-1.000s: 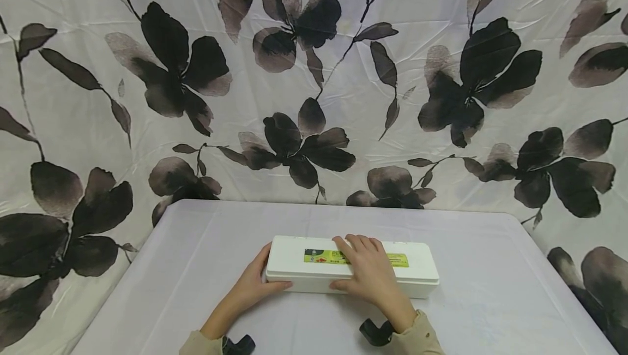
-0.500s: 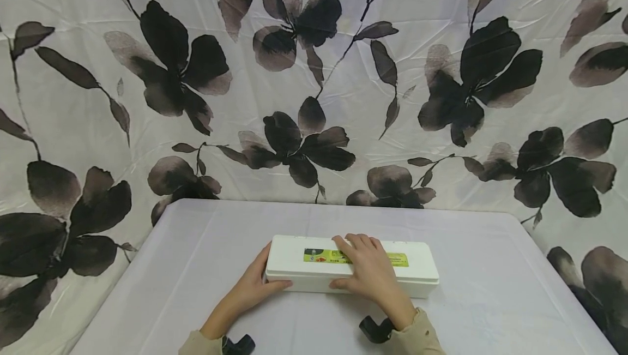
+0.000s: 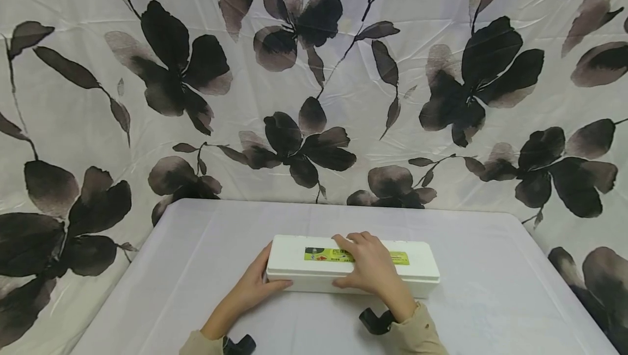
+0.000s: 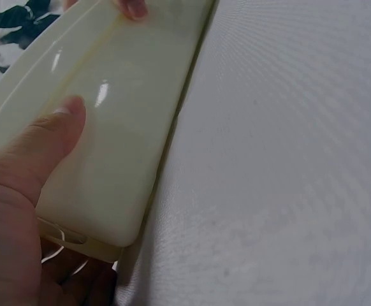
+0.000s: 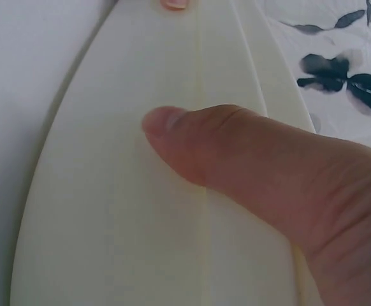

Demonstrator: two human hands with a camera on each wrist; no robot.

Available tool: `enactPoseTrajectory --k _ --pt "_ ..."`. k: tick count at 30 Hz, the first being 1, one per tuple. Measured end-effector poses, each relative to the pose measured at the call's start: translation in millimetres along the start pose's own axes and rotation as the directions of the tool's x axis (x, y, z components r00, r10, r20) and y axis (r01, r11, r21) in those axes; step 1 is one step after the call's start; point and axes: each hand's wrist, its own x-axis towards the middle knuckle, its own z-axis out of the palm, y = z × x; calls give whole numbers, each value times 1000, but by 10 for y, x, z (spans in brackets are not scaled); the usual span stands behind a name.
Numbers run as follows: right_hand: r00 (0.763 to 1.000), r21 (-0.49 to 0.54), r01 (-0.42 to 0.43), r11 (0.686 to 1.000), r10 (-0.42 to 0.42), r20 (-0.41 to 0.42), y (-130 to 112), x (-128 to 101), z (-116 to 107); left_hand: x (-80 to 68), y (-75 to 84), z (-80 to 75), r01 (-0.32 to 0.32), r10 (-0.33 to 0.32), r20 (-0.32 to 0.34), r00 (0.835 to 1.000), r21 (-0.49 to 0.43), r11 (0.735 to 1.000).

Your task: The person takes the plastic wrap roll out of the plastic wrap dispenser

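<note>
A long white cling film box (image 3: 289, 261) with a yellow-green label (image 3: 324, 255) lies flat on the table, its lid down. My left hand (image 3: 251, 285) grips its left end, thumb on the front wall and fingers round the end. Across the middle of the lid lies my right hand (image 3: 371, 266), fingers over the top and partly covering the label. In the right wrist view its thumb (image 5: 204, 137) presses the front wall near the lid seam. Those right fingertips at the far edge are partly hidden.
A white cloth covers the table (image 3: 490, 278). Behind it hangs a white curtain (image 3: 382, 98) with dark flowers. Black wrist devices (image 3: 376, 322) sit below both hands.
My right hand has shifted slightly right along the box, its fingers a little more bent. The left hand and the box have stayed practically in place.
</note>
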Motion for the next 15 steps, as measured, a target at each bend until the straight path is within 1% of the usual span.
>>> enactPoseTrajectory --k 15 --pt "1000 -14 22 1000 -21 22 30 28 -19 22 35 -4 25 -25 0 1000 4 1000"
